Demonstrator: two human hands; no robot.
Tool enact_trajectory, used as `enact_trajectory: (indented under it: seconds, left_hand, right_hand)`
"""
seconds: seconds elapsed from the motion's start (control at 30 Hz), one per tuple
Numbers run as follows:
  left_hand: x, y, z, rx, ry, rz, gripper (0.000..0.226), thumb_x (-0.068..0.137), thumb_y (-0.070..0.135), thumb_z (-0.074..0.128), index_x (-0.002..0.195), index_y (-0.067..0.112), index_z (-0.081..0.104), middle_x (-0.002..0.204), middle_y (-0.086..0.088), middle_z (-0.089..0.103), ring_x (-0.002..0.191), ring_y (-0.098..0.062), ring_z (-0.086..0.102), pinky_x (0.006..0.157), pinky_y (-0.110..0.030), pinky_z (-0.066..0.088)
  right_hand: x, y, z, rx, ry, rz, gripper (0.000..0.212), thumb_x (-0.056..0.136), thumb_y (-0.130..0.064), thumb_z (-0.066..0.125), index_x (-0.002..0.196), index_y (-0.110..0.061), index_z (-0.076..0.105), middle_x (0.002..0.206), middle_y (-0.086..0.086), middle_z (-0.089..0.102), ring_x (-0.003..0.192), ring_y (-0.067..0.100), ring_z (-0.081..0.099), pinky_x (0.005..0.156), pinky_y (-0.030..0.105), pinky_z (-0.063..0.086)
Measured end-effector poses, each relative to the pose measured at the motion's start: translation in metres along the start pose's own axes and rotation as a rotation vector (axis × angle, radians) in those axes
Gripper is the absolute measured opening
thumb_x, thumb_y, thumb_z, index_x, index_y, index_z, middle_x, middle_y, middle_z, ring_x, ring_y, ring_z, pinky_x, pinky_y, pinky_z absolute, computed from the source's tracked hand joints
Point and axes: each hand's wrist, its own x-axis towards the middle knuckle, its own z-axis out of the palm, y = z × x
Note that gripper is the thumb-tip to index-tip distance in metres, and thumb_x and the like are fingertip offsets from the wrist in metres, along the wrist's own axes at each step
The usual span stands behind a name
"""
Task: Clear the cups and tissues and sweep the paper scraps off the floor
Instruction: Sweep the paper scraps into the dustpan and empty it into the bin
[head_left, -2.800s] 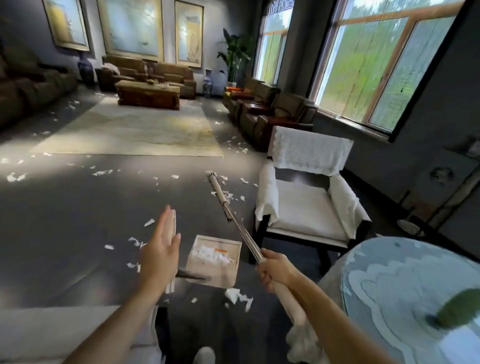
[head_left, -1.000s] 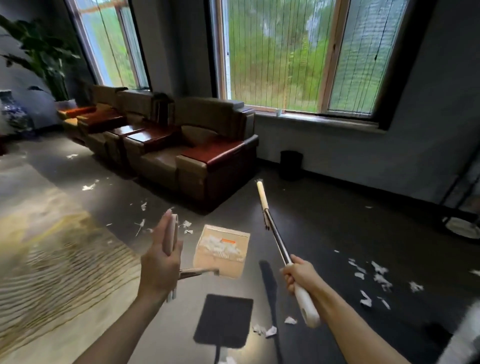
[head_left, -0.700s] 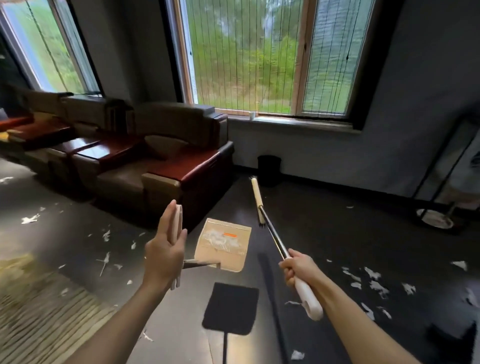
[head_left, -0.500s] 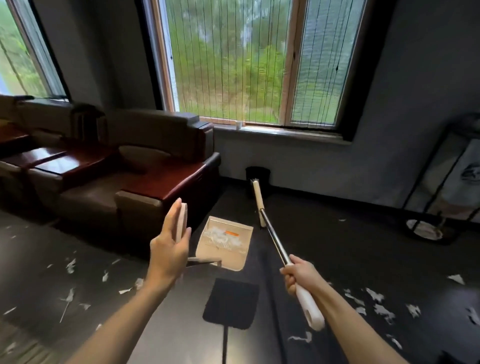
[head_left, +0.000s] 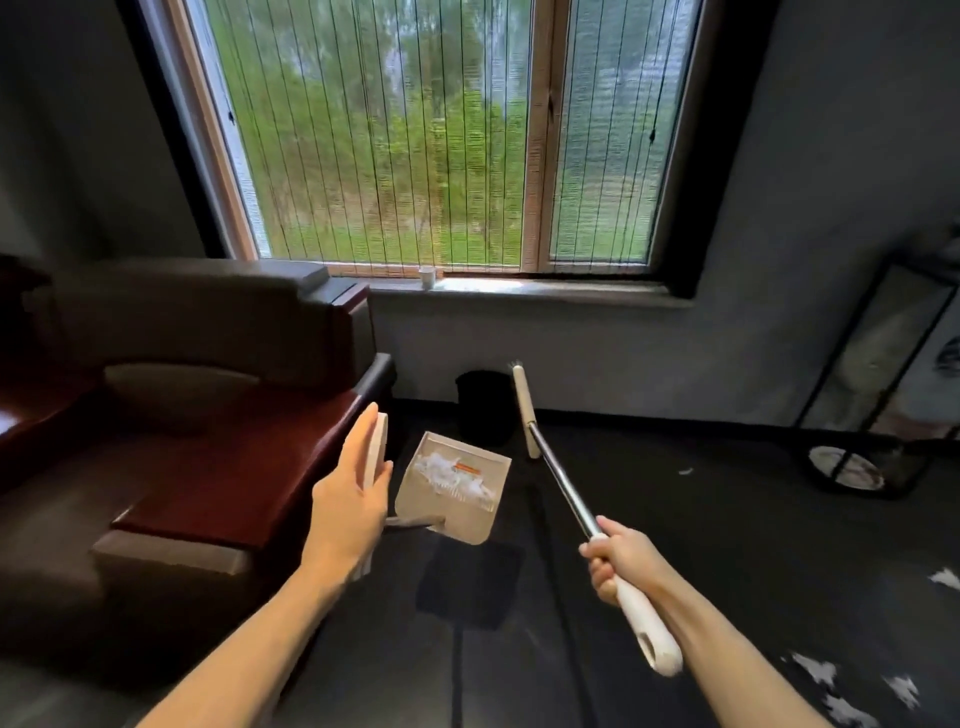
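The left hand (head_left: 353, 493) holds the dustpan (head_left: 457, 512) by its handle, with paper scraps (head_left: 451, 474) inside. The right hand (head_left: 623, 564) grips the broom (head_left: 558, 480) tight.

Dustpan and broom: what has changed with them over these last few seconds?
The person has turned from the white chair toward the window, so the black bin below it has come near, ahead of the dustpan. Nothing was taken or let go: the left-hand grip still holds the dustpan, scraps inside, and the right-hand grip still holds the broom.
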Motion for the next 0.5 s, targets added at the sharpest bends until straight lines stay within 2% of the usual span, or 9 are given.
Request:
enact_trajectory:
  seconds: [0.1, 0.17, 0.27, 0.3, 0.37, 0.43, 0.5]
  left_hand:
    - [0.071, -0.037, 0.029, 0.008, -0.025, 0.013, 0.067, 0.089, 0.004, 0.060, 0.141, 0.037, 0.035, 0.124, 0.018, 0.047, 0.112, -0.002, 0.047, 0.094, -0.016, 0.036]
    - [0.117, -0.057, 0.049, 0.004, -0.040, 0.022, 0.069, 0.089, 0.004, 0.059, 0.139, 0.042, 0.032, 0.123, 0.017, 0.048, 0.111, -0.002, 0.048, 0.092, -0.013, 0.035]
    - [0.185, -0.083, 0.078, -0.013, -0.071, 0.082, 0.072, 0.089, 0.001, 0.058, 0.138, 0.044, 0.027, 0.126, 0.022, 0.045, 0.111, 0.009, 0.045, 0.091, -0.003, 0.033]
    - [0.205, -0.092, 0.086, -0.043, -0.101, 0.084, 0.072, 0.089, -0.001, 0.056, 0.138, 0.044, 0.027, 0.129, 0.027, 0.042, 0.114, 0.015, 0.041, 0.095, -0.005, 0.032]
    - [0.243, -0.111, 0.100, -0.092, -0.169, 0.100, 0.076, 0.090, -0.004, 0.053, 0.138, 0.047, 0.025, 0.130, 0.035, 0.038, 0.120, 0.018, 0.036, 0.104, -0.018, 0.033]
    - [0.285, -0.129, 0.116, -0.083, -0.232, 0.135, 0.078, 0.090, -0.004, 0.053, 0.138, 0.049, 0.023, 0.131, 0.037, 0.037, 0.125, 0.012, 0.037, 0.108, -0.027, 0.032]
    - [0.327, -0.145, 0.133, -0.080, -0.283, 0.197, 0.078, 0.090, -0.006, 0.052, 0.138, 0.049, 0.023, 0.134, 0.029, 0.039, 0.130, -0.001, 0.040, 0.109, -0.030, 0.032]
  right_hand:
    - [0.062, -0.035, 0.016, 0.003, 0.017, 0.006, 0.071, 0.090, 0.012, 0.043, 0.150, -0.020, 0.023, 0.049, 0.004, 0.043, 0.029, 0.006, 0.038, 0.029, 0.013, 0.030]
    - [0.100, -0.056, 0.024, 0.014, 0.025, 0.008, 0.072, 0.090, 0.012, 0.043, 0.150, -0.022, 0.022, 0.046, 0.003, 0.044, 0.029, 0.006, 0.037, 0.029, 0.013, 0.030]
    - [0.153, -0.093, 0.039, 0.024, 0.033, 0.012, 0.072, 0.091, 0.012, 0.043, 0.150, -0.022, 0.020, 0.038, 0.000, 0.045, 0.028, 0.005, 0.036, 0.029, 0.012, 0.030]
    - [0.166, -0.104, 0.045, 0.028, 0.039, 0.010, 0.072, 0.092, 0.012, 0.043, 0.150, -0.022, 0.020, 0.038, 0.000, 0.045, 0.028, 0.005, 0.036, 0.029, 0.012, 0.030]
    - [0.192, -0.123, 0.055, 0.045, 0.039, 0.025, 0.071, 0.092, 0.011, 0.043, 0.150, -0.022, 0.019, 0.039, 0.000, 0.044, 0.029, 0.005, 0.036, 0.029, 0.012, 0.030]
    - [0.219, -0.140, 0.062, 0.072, 0.061, 0.021, 0.071, 0.092, 0.011, 0.043, 0.151, -0.022, 0.019, 0.040, 0.001, 0.043, 0.029, 0.006, 0.036, 0.029, 0.013, 0.029]
    - [0.248, -0.157, 0.070, 0.094, 0.072, 0.027, 0.071, 0.092, 0.012, 0.043, 0.150, -0.021, 0.020, 0.041, 0.001, 0.042, 0.028, 0.006, 0.036, 0.029, 0.013, 0.029]
